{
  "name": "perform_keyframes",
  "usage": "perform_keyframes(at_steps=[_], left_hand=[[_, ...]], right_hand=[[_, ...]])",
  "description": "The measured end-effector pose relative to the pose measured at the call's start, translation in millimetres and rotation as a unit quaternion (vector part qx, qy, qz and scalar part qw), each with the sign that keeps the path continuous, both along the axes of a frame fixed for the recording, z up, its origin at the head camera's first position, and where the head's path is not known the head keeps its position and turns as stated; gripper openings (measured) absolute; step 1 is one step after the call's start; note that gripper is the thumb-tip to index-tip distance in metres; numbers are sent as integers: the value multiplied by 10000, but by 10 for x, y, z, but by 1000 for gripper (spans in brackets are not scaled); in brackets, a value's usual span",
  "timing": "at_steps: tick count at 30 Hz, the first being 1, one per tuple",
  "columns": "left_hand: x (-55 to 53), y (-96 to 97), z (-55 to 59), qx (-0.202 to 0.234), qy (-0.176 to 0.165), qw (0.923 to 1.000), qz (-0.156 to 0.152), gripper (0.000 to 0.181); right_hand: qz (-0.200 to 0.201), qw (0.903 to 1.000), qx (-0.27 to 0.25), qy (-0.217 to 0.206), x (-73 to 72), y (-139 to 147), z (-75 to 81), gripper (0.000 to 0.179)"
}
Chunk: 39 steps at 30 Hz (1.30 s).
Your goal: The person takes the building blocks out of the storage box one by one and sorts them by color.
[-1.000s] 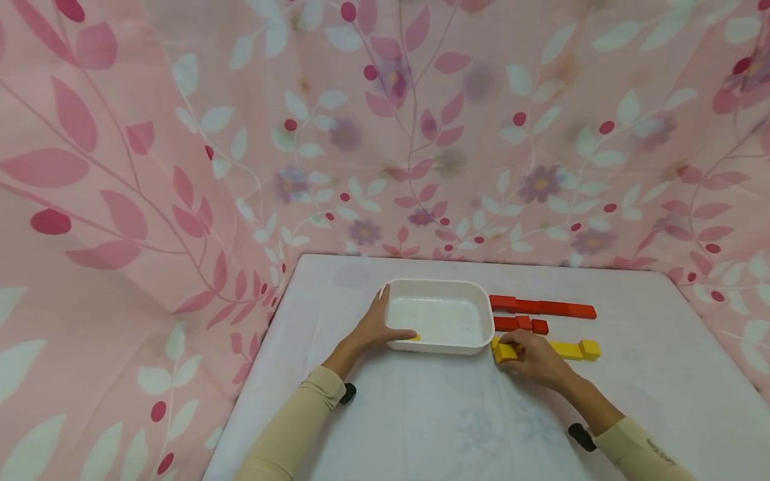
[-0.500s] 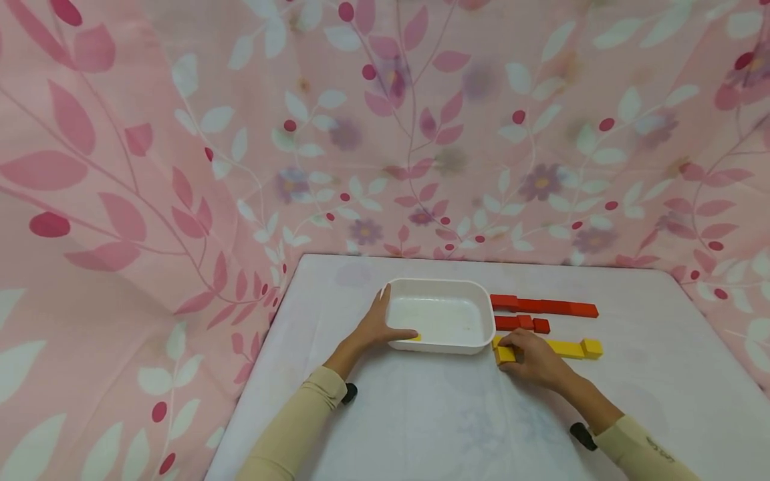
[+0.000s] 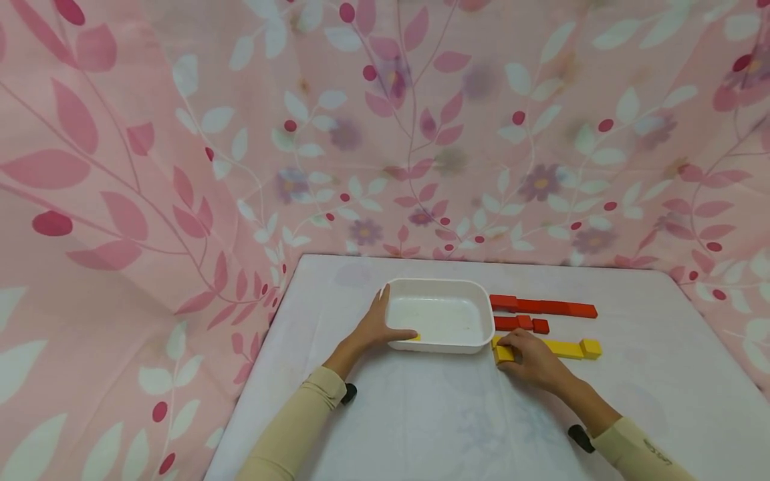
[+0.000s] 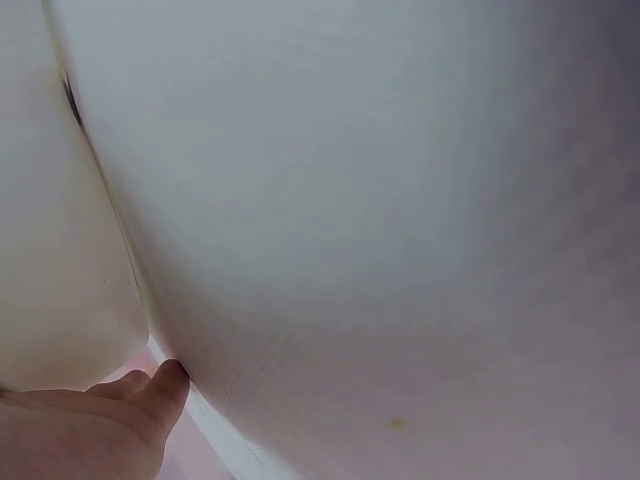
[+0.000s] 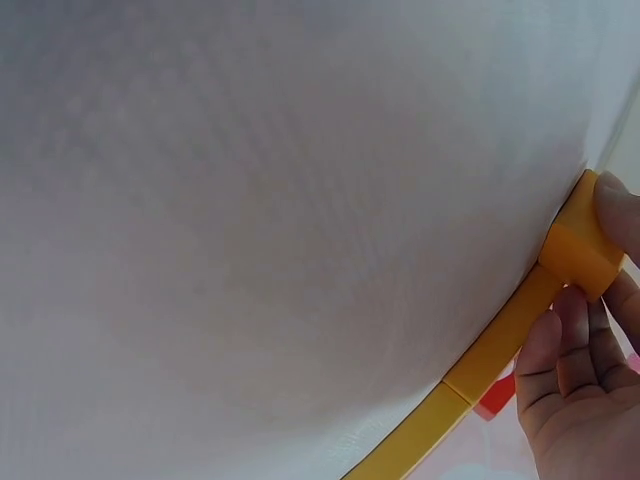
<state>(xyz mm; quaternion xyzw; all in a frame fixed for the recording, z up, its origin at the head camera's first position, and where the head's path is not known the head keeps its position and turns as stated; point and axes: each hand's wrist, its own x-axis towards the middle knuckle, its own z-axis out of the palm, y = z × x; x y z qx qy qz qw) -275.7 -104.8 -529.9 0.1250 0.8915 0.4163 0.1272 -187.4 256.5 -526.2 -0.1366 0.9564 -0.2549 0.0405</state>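
Note:
My left hand (image 3: 374, 327) holds the left end of a white rectangular tray (image 3: 442, 349) in the head view, fingers along its end and thumb over the front rim. By the thumb tip shows a small yellow patch (image 3: 416, 337). At the tray's right front corner my right hand (image 3: 532, 359) pinches a yellow block (image 3: 503, 355) between thumb and fingers. The right wrist view has this block (image 5: 583, 240) at the end of a line of yellow blocks (image 5: 505, 335), with my curled fingers (image 5: 540, 350) beside it.
Behind my right hand lie a long row of red blocks (image 3: 553, 307) and a shorter red row (image 3: 507, 324), both reaching the tray's right side. A yellow cube (image 3: 591, 348) ends the yellow row. White cloth covers the table (image 3: 421, 414); a pink floral curtain (image 3: 421, 133) hangs behind.
The pinched yellow block has turned slightly under my right fingers and lies straighter. My left hand and the tray have kept their place.

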Motion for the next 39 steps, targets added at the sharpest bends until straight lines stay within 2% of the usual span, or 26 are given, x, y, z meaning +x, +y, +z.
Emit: perform_keyframes(at_steps=[6,10,13,17,21,26,31,36,39], left_hand=[[1,-7,27,-81,-95,9999,-80,140],[-8,-15,55,-129,-84,9997,-212,141],[-10,-30,75,-151,-117,9995,-270,142],[-4,-47,90,-157,-128,9995,-223,143],[4,-39,70,-133,-126,9997,-139,145],[10,13,20,-77,-132,9997,-168,145],[24,16,-7,-119,-136,9998,-12,143],[53,-8,10,-87,-103,9999,-8,142],[50,-3,19,-87,-118,9999,-45,142]], right_hand=[[-59,10000,-9,-29,8,-10,16,42],[-107,9999,-123,29,5,13,100,49],[-92,9986,-322,404,-36,19,222,51],[50,9924,-755,973,-151,-77,434,47],[331,9857,-1191,1144,-249,-293,548,43],[659,9798,-1489,1162,-294,-577,462,41],[915,9783,-1710,726,-378,-851,340,38],[1362,9777,-1572,301,-499,-1075,276,37],[1447,9787,-1449,115,-585,-1169,246,37]])
